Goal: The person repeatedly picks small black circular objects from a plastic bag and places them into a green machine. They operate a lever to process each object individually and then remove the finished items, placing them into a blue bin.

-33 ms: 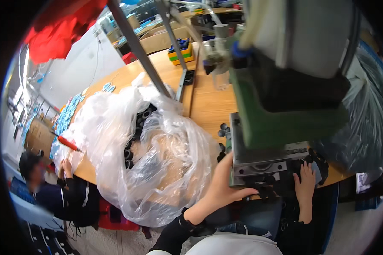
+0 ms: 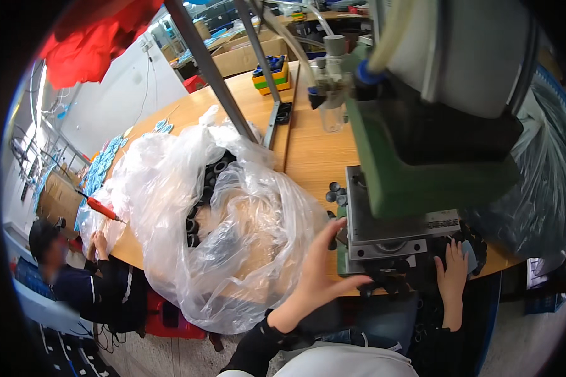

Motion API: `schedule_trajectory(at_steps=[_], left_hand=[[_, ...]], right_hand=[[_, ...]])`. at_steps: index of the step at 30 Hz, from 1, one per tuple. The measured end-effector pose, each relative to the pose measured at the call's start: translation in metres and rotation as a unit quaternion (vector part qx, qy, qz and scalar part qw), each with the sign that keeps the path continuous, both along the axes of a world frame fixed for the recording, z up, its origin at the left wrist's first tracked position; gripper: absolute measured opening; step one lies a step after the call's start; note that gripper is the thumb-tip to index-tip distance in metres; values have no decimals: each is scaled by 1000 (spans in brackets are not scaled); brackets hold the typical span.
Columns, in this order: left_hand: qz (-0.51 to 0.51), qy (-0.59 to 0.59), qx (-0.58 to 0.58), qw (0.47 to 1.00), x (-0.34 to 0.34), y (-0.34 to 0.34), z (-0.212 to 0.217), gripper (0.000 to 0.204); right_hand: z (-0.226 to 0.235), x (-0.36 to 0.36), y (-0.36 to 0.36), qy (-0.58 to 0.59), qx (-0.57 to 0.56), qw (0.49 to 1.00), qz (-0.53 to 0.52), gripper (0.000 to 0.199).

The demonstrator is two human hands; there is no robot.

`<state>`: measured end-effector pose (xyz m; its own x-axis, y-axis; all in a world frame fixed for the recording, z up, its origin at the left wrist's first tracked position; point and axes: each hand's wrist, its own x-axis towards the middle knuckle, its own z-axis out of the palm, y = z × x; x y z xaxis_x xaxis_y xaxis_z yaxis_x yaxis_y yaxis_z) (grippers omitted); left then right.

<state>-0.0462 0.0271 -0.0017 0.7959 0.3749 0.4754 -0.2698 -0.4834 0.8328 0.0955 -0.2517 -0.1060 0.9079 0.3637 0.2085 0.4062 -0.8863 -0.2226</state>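
A green press machine (image 2: 415, 182) stands in front of me, with a metal fixture block (image 2: 383, 235) beneath its head. My left hand (image 2: 317, 273) is at the block's left side, thumb and fingers spread wide, with nothing seen between them. On the other side, my right hand (image 2: 451, 270) lies with its fingers stretched out and thumb apart, beside a grey-blue object (image 2: 468, 256) and dark parts. Its fingertips are near these; whether they touch is not clear. Small black round parts (image 2: 336, 193) lie left of the block, and more dark pieces (image 2: 390, 283) sit at its front.
A big clear plastic bag (image 2: 251, 251) with black ring-shaped parts (image 2: 209, 182) spreads over the table to the left. A red-handled screwdriver (image 2: 102, 208) hangs near a co-worker (image 2: 82, 276) at far left. A metal post (image 2: 207, 69) rises behind the bag; a dark plastic bag (image 2: 544, 169) stands right.
My left hand has drawn slightly left, away from the fixture block. The view has shifted a little; the right hand keeps its place.
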Motion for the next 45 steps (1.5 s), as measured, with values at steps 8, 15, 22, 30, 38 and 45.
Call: schedule_trajectory(at_steps=[8, 15, 22, 30, 38, 45], left_hand=[[341, 73, 137, 927, -100, 156, -54, 29], [474, 192, 307, 802, -124, 280, -77, 34], [435, 394, 165, 793, -147, 342, -85, 39], [297, 97, 146, 939, -88, 248, -45, 38], [-103, 65, -54, 991, -2, 59, 3, 58], [-88, 48, -91, 991, 42, -2, -8, 33]], right_hand=[[36, -28, 24, -44, 250, 966, 48, 41], [68, -64, 93, 6, 342, 923, 175, 56], [60, -22, 137, 175, 543, 805, 165, 41], [67, -44, 131, -43, 365, 925, 99, 45], [72, -71, 38, 7, 523, 852, -1, 53], [0, -112, -89, -7, 381, 884, -268, 49]])
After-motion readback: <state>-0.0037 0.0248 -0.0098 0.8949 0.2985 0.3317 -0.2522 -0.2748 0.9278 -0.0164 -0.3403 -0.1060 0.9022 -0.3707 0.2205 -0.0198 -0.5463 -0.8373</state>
